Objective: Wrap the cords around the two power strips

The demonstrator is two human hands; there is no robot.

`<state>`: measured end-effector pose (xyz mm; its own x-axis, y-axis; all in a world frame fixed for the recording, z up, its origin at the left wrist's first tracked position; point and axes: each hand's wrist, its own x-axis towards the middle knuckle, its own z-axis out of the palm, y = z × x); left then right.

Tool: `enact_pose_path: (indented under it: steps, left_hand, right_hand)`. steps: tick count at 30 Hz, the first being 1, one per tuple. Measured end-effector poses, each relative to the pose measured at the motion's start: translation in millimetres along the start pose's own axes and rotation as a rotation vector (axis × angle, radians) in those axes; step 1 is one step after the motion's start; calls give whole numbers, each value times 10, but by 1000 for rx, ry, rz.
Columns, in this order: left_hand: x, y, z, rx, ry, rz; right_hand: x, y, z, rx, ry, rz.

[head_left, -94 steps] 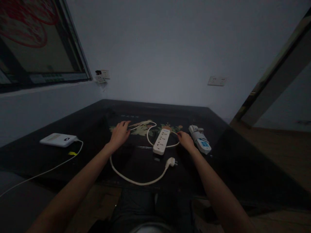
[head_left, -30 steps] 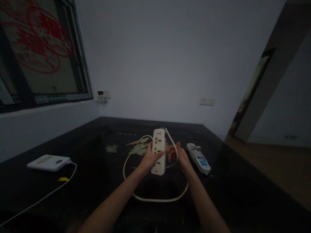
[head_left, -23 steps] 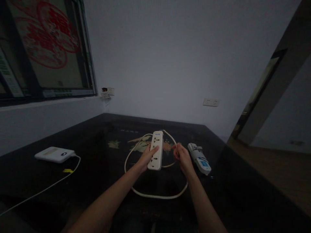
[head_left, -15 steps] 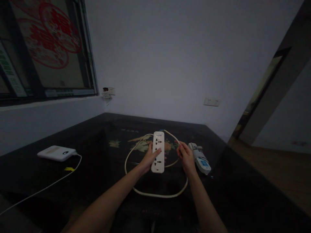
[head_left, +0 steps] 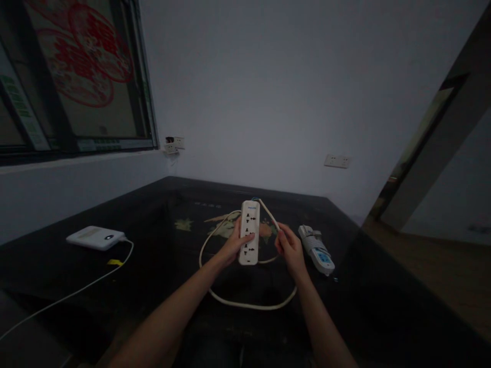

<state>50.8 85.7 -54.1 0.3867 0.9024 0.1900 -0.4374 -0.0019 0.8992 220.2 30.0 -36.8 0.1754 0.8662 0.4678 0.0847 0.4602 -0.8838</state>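
Note:
A white power strip [head_left: 252,250] with a column of sockets stands tilted toward me above the dark table. My left hand [head_left: 235,243] is closed around its left side, thumb across the front. From its top end a cream cable [head_left: 249,306] bends over to the right and loops round beneath. My right hand [head_left: 289,248] pinches this cable a short way from the strip. At the strip's top end, bluish wire shows by the cable. Right of my right hand lies a second power strip [head_left: 322,259], with its grey cord wound around it.
On the left of the dark table [head_left: 161,306] lies a white box-like device [head_left: 94,238] with a thin white cable, near a yellow scrap [head_left: 115,262]. Wall sockets [head_left: 337,161] are at the back, and a window [head_left: 88,76] is at upper left.
The power strip has risen slightly in both hands. My right hand has slid a little left along the cable, closer to the strip. The view has shifted slightly.

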Motion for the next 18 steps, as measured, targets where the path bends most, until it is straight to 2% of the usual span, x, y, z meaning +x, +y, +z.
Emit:
enact_pose_path:
  steps: [8,12,15,18]
  left_hand:
    - [0,-6,47,-98,72,107]
    - [-67,43,94,-97,41,18]
    - [-93,52,134,-111,54,-24]
    - [-75,34,145,-133,82,31]
  right_hand:
    - [-290,-8,392,-15,-228,-45]
    - [-389,-45,519,-145,-308,-144]
    - [-386,-64,512,-208,-259,-169]
    - [-351,-63,452,-184,-120,-144]
